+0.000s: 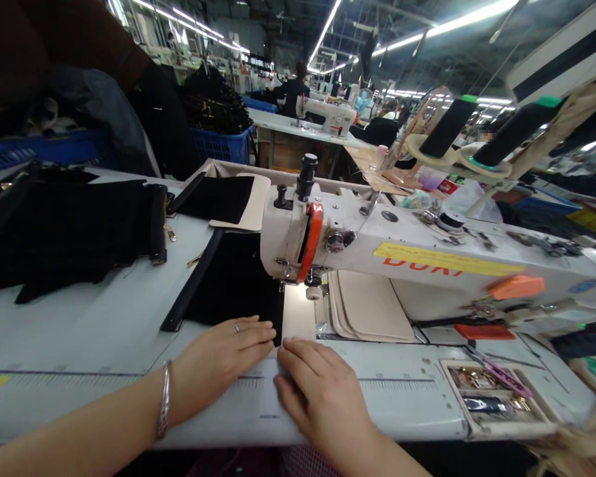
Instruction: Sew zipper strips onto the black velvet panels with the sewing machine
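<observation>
Your two hands at the near end of a black panel [228, 281] and a cream piece [298, 318]

The black panel is matte and lies flat left of centre in the frame, with a thicker, slightly shiny band running slantwise down its left edge. Along its right side is the smooth cream piece, brightly lit below the machine head; you cannot tell from here which of the two overlaps the other.

Your right hand [325, 387], lower centre, rests with bent fingers on the cream piece's near end; whether the thumb pinches it cannot be told. Your left hand [226, 351], ring on a finger, lies flat and unclenched with its fingers over the black panel's near right corner, so the panel stretches away beyond your fingertips.

Nearest you, the table's front edge runs along the bottom of the frame, with a ruler strip [400, 384] just behind it. A small tray [447, 374] bounds the lower right. Further in, pale tabletop separates the black panel from a stack of black pieces [79, 232] at left. Right of the cream piece, a stack of cream pieces [372, 305] sits close beneath the arm of the sewing machine [283, 232]. Past the panel's far end lies another black piece [213, 199], before the table's raised back rim.
</observation>
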Motion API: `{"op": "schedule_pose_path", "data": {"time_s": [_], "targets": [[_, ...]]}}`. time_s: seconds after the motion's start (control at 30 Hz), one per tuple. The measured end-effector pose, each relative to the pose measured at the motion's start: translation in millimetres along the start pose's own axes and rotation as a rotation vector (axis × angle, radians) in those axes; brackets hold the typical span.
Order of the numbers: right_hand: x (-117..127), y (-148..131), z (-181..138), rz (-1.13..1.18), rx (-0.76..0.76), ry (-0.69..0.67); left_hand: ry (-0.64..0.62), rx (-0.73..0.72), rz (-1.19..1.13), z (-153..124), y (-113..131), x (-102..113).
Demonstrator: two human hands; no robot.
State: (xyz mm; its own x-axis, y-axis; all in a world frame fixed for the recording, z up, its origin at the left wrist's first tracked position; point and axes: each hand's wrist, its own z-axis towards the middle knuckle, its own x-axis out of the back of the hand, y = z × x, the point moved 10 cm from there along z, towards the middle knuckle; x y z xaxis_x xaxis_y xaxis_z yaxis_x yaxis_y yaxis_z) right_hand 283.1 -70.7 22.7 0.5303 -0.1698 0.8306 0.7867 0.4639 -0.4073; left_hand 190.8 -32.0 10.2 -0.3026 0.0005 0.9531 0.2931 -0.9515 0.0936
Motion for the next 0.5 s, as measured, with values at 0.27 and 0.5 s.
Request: {"op": "schedule_pose_path", "data": {"time_s": [0.27, 0.5], "targets": [[-5.3, 18.0, 21.0, -0.043, -0.047, -0.067, -0.026, 0.002, 0.075, 17.4, -21.2, -3.9], [-10.7, 31.6, 38.7, -0.098, -0.096, -0.141, 0.009, 0.078, 0.017, 31.1, -46.8, 0.1]]}}
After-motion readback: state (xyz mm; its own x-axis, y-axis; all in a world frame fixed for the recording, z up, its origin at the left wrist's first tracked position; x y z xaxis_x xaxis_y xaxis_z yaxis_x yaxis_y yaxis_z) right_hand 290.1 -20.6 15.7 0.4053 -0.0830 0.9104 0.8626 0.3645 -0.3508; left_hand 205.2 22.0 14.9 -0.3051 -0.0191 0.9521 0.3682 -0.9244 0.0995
